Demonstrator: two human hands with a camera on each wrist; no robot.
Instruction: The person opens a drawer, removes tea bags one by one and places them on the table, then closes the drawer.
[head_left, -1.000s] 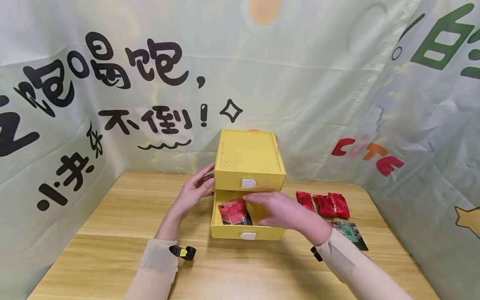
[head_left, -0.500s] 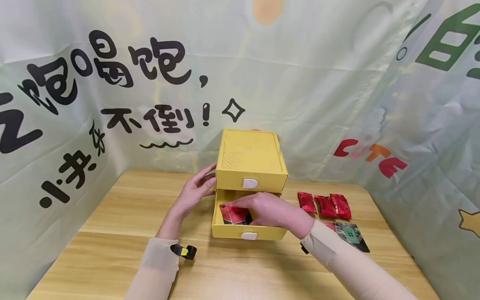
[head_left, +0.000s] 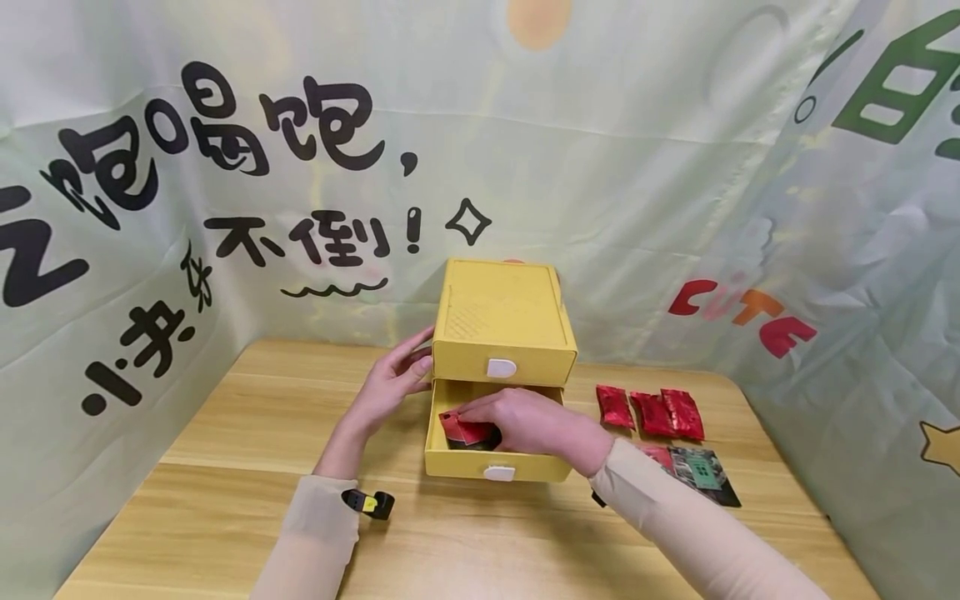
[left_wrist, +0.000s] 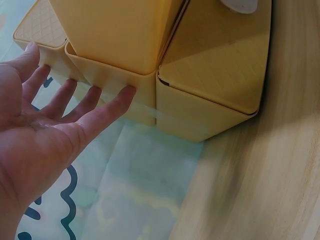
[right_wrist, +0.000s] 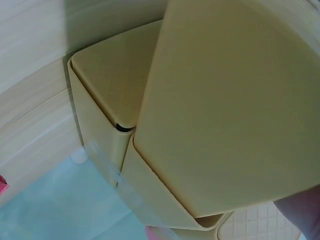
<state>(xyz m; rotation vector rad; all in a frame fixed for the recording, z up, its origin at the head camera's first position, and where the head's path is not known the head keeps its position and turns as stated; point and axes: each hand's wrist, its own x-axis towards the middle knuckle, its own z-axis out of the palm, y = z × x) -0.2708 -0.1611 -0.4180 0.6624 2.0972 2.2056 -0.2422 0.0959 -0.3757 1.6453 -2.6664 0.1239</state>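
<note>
A yellow drawer unit point(head_left: 504, 304) stands at the middle back, its lower visible drawer point(head_left: 459, 463) pulled out. Inside lies a red and black packet point(head_left: 465, 432). My right hand point(head_left: 528, 419) reaches into that drawer, its fingers bent over the packet and touching its top; the thumb is mostly hidden, so a pinch cannot be made out. My left hand point(head_left: 385, 387) rests on the unit's left side; in the left wrist view the spread fingers point(left_wrist: 107, 112) touch the yellow wall. In the right wrist view, the pulled-out drawer point(right_wrist: 230, 110) hides nearly all of the right hand.
Several small red foil packets point(head_left: 656, 412) lie on the wooden table point(head_left: 255, 500) to the right. Nearer me is a flat green and black packet point(head_left: 705, 475) beside a reddish one point(head_left: 660, 456), partly behind the right sleeve. A printed cloth point(head_left: 585, 167) hangs behind.
My right hand has moved left and down into the drawer, from above it onto the packet, covering more of it. My left hand has stayed at the unit's side.
</note>
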